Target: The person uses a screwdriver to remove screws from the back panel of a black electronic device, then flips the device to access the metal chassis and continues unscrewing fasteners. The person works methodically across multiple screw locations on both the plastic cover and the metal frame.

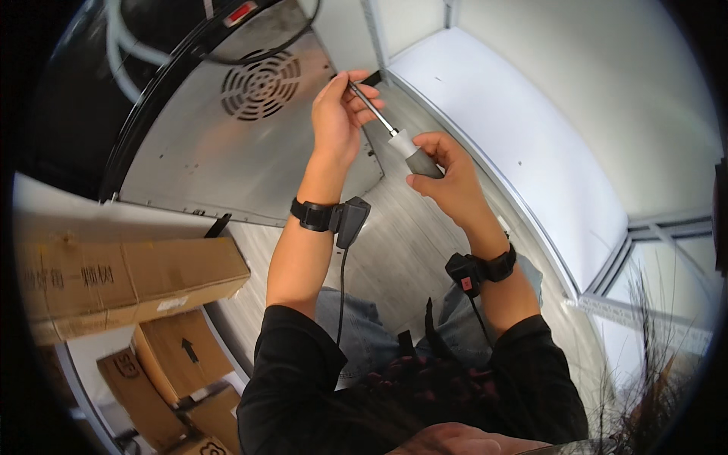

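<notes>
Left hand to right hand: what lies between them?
In the head view, a screwdriver-like tool: its metal shaft runs from the left hand to a pale collar, and the right hand holds its grey handle.

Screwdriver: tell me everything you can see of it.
The screwdriver has a slim, shiny, metal-looking shaft and a thick handle, pale near the shaft, dark grey behind. It slants, shaft toward the picture's upper left. The right hand grips the handle; the left hand seems to touch the shaft's far end. Tip unclear.

Storeroom-like workspace: cardboard boxes, vented metal panel, screwdriver.
</notes>
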The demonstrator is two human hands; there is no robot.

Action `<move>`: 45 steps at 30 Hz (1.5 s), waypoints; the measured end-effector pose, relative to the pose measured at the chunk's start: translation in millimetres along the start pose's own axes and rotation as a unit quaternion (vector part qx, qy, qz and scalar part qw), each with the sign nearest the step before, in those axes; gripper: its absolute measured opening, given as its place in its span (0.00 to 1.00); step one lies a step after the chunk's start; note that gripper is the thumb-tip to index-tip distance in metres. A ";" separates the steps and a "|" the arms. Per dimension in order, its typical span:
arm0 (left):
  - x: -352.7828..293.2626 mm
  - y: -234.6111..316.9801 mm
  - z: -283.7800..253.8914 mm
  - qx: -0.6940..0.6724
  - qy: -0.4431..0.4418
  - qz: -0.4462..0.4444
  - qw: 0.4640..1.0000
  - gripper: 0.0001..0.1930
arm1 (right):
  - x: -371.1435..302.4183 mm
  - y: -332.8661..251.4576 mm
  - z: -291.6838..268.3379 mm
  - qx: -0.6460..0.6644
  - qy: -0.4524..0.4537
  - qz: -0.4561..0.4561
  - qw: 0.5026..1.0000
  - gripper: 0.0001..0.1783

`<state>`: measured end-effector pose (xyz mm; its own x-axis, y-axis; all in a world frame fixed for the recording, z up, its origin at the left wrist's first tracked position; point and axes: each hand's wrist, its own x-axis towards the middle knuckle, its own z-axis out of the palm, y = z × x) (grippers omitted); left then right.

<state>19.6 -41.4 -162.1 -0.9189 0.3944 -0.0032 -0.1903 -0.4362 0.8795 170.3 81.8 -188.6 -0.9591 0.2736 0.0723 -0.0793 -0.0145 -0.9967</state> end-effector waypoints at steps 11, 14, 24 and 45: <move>33.5 -164.1 71.7 -0.100 0.012 -0.125 0.987 0.08 | -28.9 26.4 -129.8 -0.091 0.107 0.145 0.979 0.24; 40.2 -223.3 94.5 -0.011 0.013 -0.141 0.990 0.08 | -33.3 35.6 -175.1 -0.102 0.153 0.165 0.969 0.24; 25.6 -446.1 129.9 0.467 -0.126 0.021 0.875 0.07 | -49.3 53.2 -261.2 -0.142 0.284 0.152 0.936 0.24; 33.5 -423.9 62.2 0.299 -0.138 -0.183 0.926 0.10 | -26.6 55.3 -220.7 -0.205 0.230 0.113 0.944 0.24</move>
<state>91.0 207.1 -505.4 -0.6916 0.6553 -0.3037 -0.1701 0.2610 0.9502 251.4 286.0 -253.6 -0.7114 0.6991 -0.0722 0.3157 0.2262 -0.9215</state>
